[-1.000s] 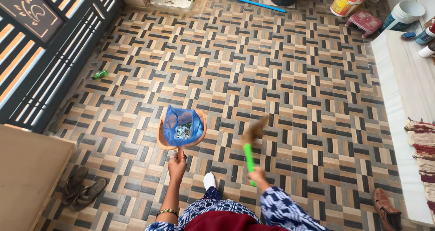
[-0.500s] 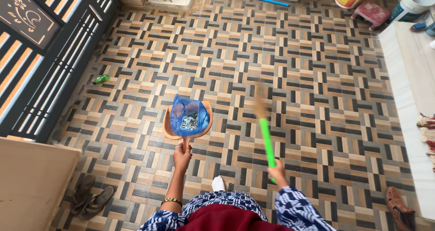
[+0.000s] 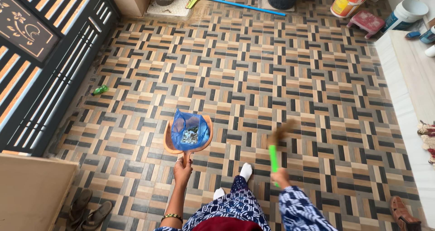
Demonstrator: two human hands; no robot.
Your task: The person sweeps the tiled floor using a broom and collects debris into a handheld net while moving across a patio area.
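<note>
Left hand: the left hand (image 3: 182, 166) is closing its grip around the short handle of an orange dustpan (image 3: 169, 142), holding the pan out in front of the body and above the patterned tile floor (image 3: 272, 68).
Dustpan load: a blue plastic bag (image 3: 190, 130) is lying in the pan with pale scraps showing inside; the pan is being kept roughly level, probably so the litter stays put.
Right hand: the right hand (image 3: 282, 176) is wrapping its grip around the green handle of a hand broom (image 3: 274, 154), fingers pressed together on the stick.
Broom pose: the brown bristle head is pointing forward and to the right, blurred, so it is likely swinging; whether it is touching the floor cannot be told.
Arms: both forearms are reaching forward, the left nearly straight, the right bent with a blue-and-white sleeve (image 3: 299, 210) covering it.
Feet: a white sock (image 3: 245, 171) is stepping forward between the two tools.
Around: a green bottle (image 3: 100, 90) is lying near the dark gate (image 3: 45, 54); sandals (image 3: 88, 210) are sitting at lower left.
</note>
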